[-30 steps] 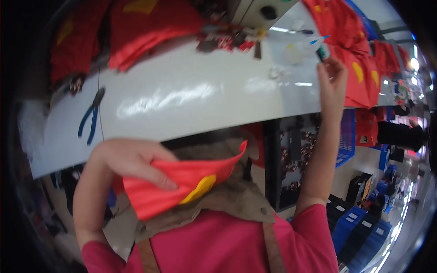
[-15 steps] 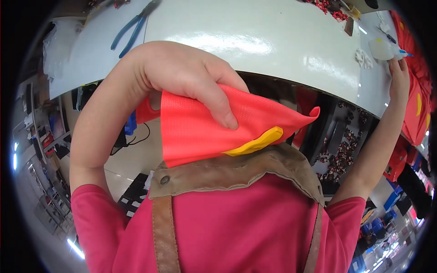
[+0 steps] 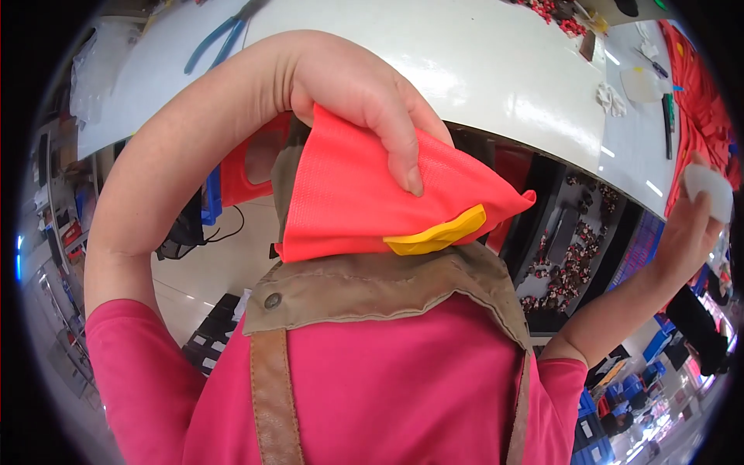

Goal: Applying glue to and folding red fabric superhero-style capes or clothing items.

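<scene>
Blue-handled pliers [image 3: 221, 43] at eleven o'clock on the glossy white table [image 3: 480, 70], hard and smooth. Near centre, left hand [image 3: 353, 93] clamped on folded red-orange fabric [image 3: 372, 201], thumb pressed down its face; woven, matte, limp, probably light and unlikely to slip. Best gripped along the folded top edge, not by the stiffer yellow patch [image 3: 434, 235] at its lower rim. Below, brown leather-like apron bib [image 3: 372, 283]. At three o'clock, right hand [image 3: 686, 232] closed around a small pale object [image 3: 709, 190], kind unclear.

Glossy white worktable [image 3: 496, 70], pale tiled floor [image 3: 209, 271], blue storage bins [image 3: 620, 403] below, bright overhead reflections
</scene>
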Motion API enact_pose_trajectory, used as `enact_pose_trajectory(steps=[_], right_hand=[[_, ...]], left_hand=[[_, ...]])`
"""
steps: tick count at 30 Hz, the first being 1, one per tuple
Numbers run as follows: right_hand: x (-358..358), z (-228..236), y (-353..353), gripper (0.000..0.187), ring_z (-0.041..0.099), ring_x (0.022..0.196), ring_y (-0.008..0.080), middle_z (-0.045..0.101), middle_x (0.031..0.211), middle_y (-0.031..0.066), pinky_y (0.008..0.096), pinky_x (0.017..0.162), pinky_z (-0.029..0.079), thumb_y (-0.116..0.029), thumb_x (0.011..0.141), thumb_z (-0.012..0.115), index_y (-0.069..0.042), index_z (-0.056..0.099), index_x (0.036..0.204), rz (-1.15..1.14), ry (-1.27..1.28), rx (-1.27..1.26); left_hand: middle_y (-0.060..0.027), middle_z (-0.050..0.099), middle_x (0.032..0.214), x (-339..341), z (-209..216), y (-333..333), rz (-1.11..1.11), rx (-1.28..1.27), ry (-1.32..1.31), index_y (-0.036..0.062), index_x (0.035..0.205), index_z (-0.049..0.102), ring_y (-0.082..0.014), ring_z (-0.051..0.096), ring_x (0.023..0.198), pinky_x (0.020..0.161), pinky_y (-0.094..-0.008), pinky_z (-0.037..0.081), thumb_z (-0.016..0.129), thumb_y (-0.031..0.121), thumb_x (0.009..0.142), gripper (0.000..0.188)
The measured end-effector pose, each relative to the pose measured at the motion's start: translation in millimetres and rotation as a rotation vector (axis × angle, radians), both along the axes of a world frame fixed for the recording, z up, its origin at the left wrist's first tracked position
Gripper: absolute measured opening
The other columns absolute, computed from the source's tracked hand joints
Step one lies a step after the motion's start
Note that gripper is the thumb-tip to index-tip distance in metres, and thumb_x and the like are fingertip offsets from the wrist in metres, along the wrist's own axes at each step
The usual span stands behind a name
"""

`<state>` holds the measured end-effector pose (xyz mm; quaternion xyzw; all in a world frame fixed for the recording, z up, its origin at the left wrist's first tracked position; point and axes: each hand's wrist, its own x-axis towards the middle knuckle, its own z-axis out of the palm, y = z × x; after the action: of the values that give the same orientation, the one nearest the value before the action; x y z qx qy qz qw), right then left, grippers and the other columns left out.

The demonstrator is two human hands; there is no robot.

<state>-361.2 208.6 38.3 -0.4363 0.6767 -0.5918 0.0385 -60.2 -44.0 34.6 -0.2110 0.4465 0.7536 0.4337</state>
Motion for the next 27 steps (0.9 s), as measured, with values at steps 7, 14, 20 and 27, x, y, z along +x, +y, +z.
enact_pose_trajectory(steps=[7, 14, 20, 27], right_hand=[[52, 8, 4, 0.058, 0.056, 0.084, 0.0199, 0.061, 0.091, 0.0109, 0.0302, 0.074, 0.043, -0.033, 0.064, 0.084, 0.002, 0.061, 0.104, 0.565, 0.166, 0.269], [62, 8, -23, 0.056, 0.058, 0.073, 0.0146, 0.064, 0.082, 0.0045, 0.0262, 0.062, 0.041, -0.037, 0.054, 0.088, -0.002, 0.067, 0.093, 0.835, 0.084, 0.347], [60, 9, -43, 0.049, 0.061, 0.069, 0.0166, 0.062, 0.079, 0.005, 0.0271, 0.059, 0.044, -0.032, 0.056, 0.088, -0.003, 0.066, 0.089, 0.995, 0.209, 0.453], [66, 13, -52, 0.041, 0.062, 0.07, 0.0188, 0.063, 0.079, 0.0051, 0.0284, 0.06, 0.046, -0.026, 0.058, 0.088, -0.006, 0.066, 0.086, 1.03, 0.246, 0.483]], left_hand=[[-0.0103, 0.069, 0.097, -18, 4, 7, -0.068, -0.028, -0.005, -0.0008, 0.11, 0.063, -0.0153, 0.068, 0.082, 0.073, -0.0258, 0.056, 0.072, 0.008, 0.075, 0.037], [-0.0104, 0.069, 0.097, -27, 3, 11, -0.113, -0.051, -0.002, -0.0014, 0.111, 0.063, -0.0153, 0.068, 0.081, 0.073, -0.0264, 0.056, 0.072, 0.007, 0.074, 0.038], [-0.0104, 0.069, 0.098, -31, 3, 12, -0.129, -0.073, -0.024, -0.0024, 0.112, 0.062, -0.0151, 0.068, 0.082, 0.073, -0.0262, 0.056, 0.072, 0.007, 0.074, 0.041], [-0.0099, 0.069, 0.098, -35, 1, 11, -0.173, -0.078, -0.024, -0.0016, 0.114, 0.062, -0.0146, 0.067, 0.082, 0.073, -0.0256, 0.055, 0.071, 0.008, 0.074, 0.042]])
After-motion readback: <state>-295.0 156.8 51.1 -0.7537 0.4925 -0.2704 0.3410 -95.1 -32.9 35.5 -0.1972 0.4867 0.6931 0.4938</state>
